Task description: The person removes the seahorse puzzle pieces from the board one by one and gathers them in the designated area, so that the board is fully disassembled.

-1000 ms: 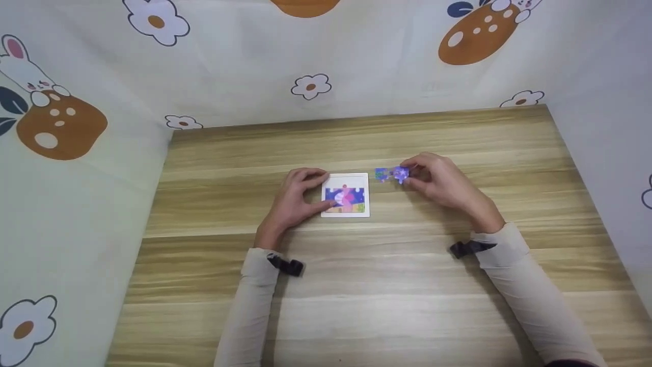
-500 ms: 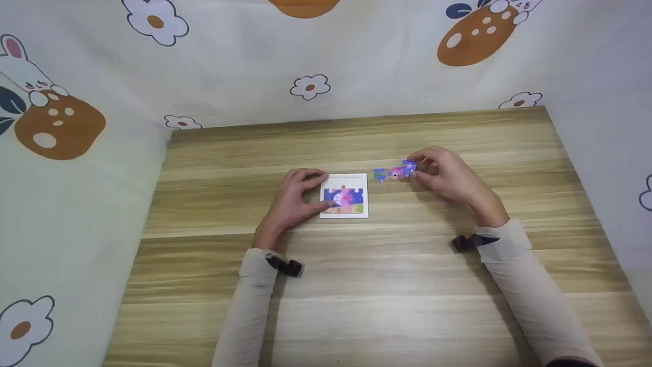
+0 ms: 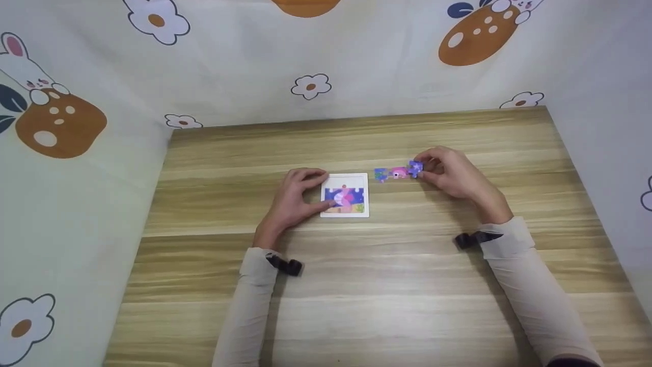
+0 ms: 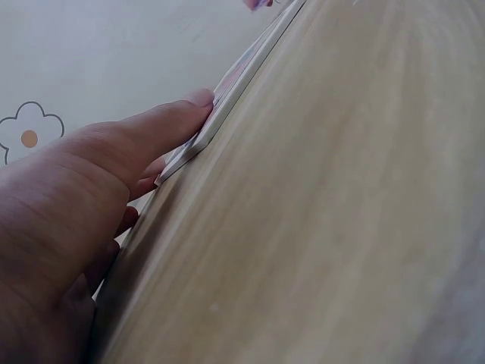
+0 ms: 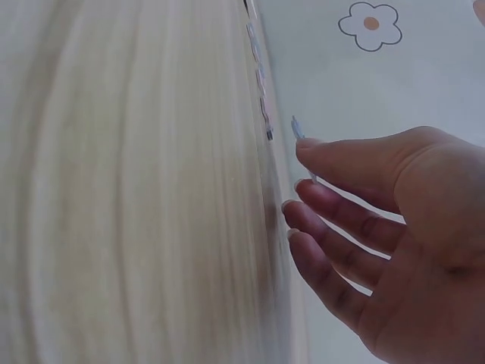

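A small white-framed jigsaw puzzle board (image 3: 344,214) lies flat on the table, its lower part filled with blue and pink pieces and its upper part bare white. My left hand (image 3: 295,199) holds it by the left side, thumb on the picture and fingers at the upper left corner. Between right thumb and fingertips, my right hand (image 3: 451,171) pinches a blue puzzle piece (image 3: 416,168) with a pale star shape. That piece is clear of the table in the right wrist view. Left of it lie a pink puzzle piece (image 3: 397,173) and a blue-green puzzle piece (image 3: 380,174).
The wood-grain table (image 3: 356,285) is bordered at the back and sides by pale cloth walls (image 3: 244,76) with flower and rabbit prints. A black wrist camera (image 3: 285,265) is on the left cuff, another black camera (image 3: 476,239) on the right.
My right hand has drawn the blue star piece to the right, uncovering the pink piece, and turned it slightly. My left hand and the board stay in place.
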`<action>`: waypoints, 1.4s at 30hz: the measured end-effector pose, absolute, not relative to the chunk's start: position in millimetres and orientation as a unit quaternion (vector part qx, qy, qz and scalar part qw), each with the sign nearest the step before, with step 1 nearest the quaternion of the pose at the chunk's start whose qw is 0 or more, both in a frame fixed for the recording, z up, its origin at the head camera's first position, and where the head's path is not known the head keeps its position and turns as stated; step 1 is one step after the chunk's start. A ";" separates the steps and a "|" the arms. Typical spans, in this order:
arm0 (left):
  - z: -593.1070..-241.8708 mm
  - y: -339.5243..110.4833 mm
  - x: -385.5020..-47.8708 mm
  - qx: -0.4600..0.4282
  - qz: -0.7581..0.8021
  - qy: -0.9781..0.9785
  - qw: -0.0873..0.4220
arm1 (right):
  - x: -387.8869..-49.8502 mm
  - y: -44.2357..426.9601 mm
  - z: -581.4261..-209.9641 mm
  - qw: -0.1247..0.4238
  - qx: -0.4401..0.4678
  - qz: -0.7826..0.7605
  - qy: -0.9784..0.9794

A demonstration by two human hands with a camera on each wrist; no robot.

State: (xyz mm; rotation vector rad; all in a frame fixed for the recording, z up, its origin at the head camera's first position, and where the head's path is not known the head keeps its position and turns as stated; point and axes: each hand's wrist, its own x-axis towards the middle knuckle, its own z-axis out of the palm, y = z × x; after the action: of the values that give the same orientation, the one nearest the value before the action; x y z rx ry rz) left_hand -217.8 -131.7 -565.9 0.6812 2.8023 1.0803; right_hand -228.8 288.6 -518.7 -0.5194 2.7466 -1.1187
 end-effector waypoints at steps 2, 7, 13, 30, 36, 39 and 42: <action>-565.3 -131.4 -217.8 0.219 0.349 0.910 0.034 | -229.3 290.3 -519.4 0.070 -0.171 -0.369 0.911; -565.0 -131.3 -217.4 0.215 0.349 0.911 0.035 | -230.2 292.2 -520.4 0.074 -0.168 -0.368 0.912; -566.8 -131.9 -217.6 0.224 0.361 0.905 0.025 | -229.7 292.7 -520.6 0.073 -0.169 -0.365 0.913; -566.8 -132.5 -217.7 0.230 0.370 0.900 0.021 | -229.3 289.5 -521.0 0.066 -0.174 -0.340 0.922; -566.4 -132.4 -217.4 0.225 0.374 0.900 0.025 | -228.7 289.8 -521.2 0.068 -0.170 -0.343 0.921; -566.7 -132.3 -217.4 0.225 0.374 0.899 0.024 | -228.6 290.1 -521.4 0.066 -0.173 -0.343 0.921; -567.5 -132.1 -218.1 0.232 0.375 0.898 0.016 | -228.5 290.7 -521.9 0.060 -0.176 -0.338 0.923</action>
State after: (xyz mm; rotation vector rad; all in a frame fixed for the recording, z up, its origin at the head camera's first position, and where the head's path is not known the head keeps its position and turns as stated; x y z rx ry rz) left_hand -218.1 -132.1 -567.5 0.7208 2.7911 1.1646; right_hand -228.5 290.7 -521.9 -0.5329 2.7923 -1.0229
